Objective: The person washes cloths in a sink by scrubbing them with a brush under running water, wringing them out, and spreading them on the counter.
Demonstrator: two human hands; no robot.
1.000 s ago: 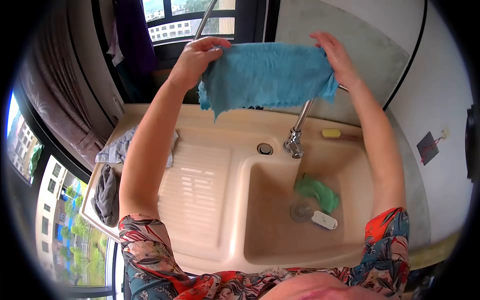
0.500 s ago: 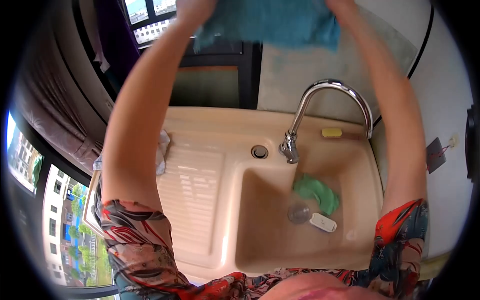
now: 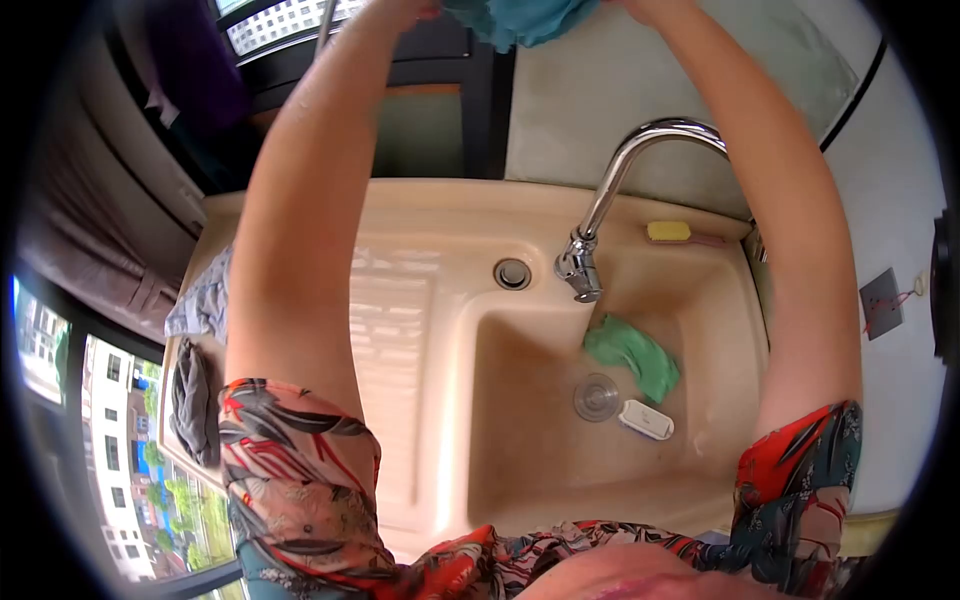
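A teal-blue cloth (image 3: 520,18) hangs bunched at the top edge of the view, between my raised arms. My left hand (image 3: 418,9), only partly in view, is closed on the cloth's left side. On the other side my right hand (image 3: 645,9) grips the cloth too, most of its fingers cut off by the frame. Below, in the sink basin (image 3: 530,430), lie a crumpled green cloth (image 3: 634,357) and a white oblong block or brush (image 3: 646,420), close to the round drain (image 3: 596,397).
A chrome faucet (image 3: 590,235) arches over the basin near my right forearm. Its ledge carries a yellow block (image 3: 669,232). At left are a ribbed drainboard (image 3: 390,390), a pale cloth (image 3: 205,300) and a dark grey cloth (image 3: 192,400). Windows and a curtain (image 3: 90,200) stand beyond.
The blue cloth has gone from spread wide to gathered and sits higher, partly out of view. The view has shifted slightly. The things in the sink lie as before.
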